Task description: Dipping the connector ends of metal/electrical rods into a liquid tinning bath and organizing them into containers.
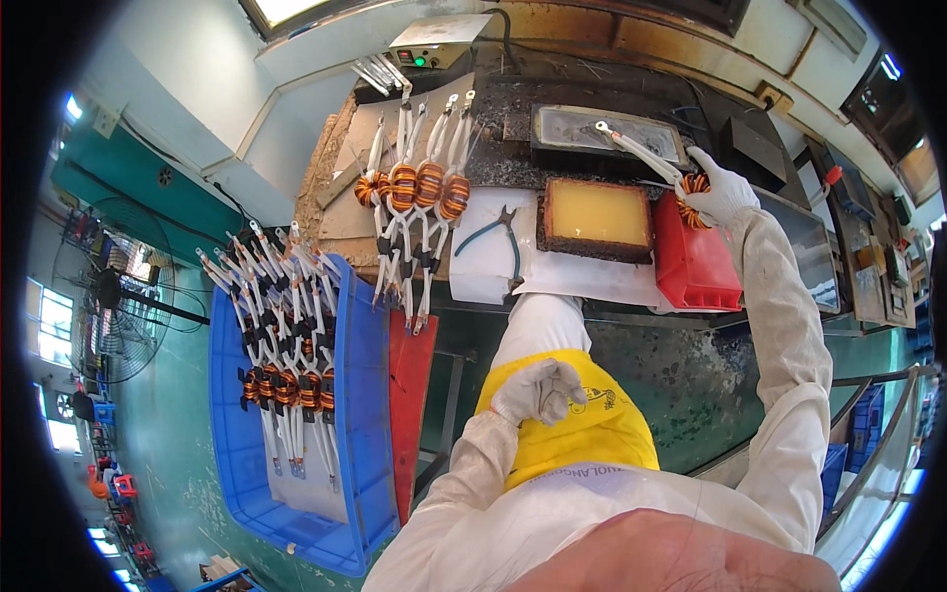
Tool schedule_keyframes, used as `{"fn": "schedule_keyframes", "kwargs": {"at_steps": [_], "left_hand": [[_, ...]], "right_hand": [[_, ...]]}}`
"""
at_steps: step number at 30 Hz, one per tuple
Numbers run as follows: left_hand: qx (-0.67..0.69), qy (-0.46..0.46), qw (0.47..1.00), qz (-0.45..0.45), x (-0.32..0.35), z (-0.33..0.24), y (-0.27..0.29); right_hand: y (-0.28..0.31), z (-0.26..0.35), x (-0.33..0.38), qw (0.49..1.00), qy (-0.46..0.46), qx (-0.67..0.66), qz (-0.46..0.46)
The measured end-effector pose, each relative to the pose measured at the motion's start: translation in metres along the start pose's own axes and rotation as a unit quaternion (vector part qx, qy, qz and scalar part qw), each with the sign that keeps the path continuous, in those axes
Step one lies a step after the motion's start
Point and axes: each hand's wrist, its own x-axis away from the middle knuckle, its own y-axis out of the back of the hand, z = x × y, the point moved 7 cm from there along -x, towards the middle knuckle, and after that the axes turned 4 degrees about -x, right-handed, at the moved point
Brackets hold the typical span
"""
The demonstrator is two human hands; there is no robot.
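My right hand (pixel 724 187), in a white glove, is closed round a toroidal coil (pixel 695 201) wound with copper-coloured wire, just over a red plastic bin (pixel 693 259). Its white-sleeved leads reach left, their lug tip above a rectangular metal-topped pot (pixel 604 131). Over the yellow apron (pixel 572 424) at my lap, my gloved left hand (pixel 540 393) has its fingers curled in, with nothing visible in them. Several similar coils (pixel 414 189) lie in a row at the left of the bench, leads pointing both ways.
Pliers (pixel 501 237) with teal handles lie on white sheeting beside a block-shaped tray of yellowish material (pixel 599 212). A blue crate (pixel 364 424) full of coils stands at lower left. A control box (pixel 434 39) with a green light sits at the back; a fan (pixel 113 289) stands far left.
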Motion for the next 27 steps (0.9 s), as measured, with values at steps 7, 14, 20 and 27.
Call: {"fn": "schedule_keyframes", "kwargs": {"at_steps": [7,14,20,27], "left_hand": [[-0.001,0.003,1.0,-0.013,0.001,0.003,0.005],[-0.005,0.003,1.0,-0.017,0.0,0.001,0.003],[-0.008,0.009,1.0,-0.028,0.0,0.002,0.006],[0.01,0.02,0.999,-0.024,0.0,0.005,0.008]], "right_hand": [[-0.002,-0.001,-0.001,1.0,0.002,0.002,-0.004],[-0.001,0.0,-0.005,1.0,-0.002,0.006,0.016],[-0.002,0.0,-0.009,1.0,0.012,0.011,0.02],[-0.006,-0.004,-0.019,0.999,0.029,0.026,0.017]]}}
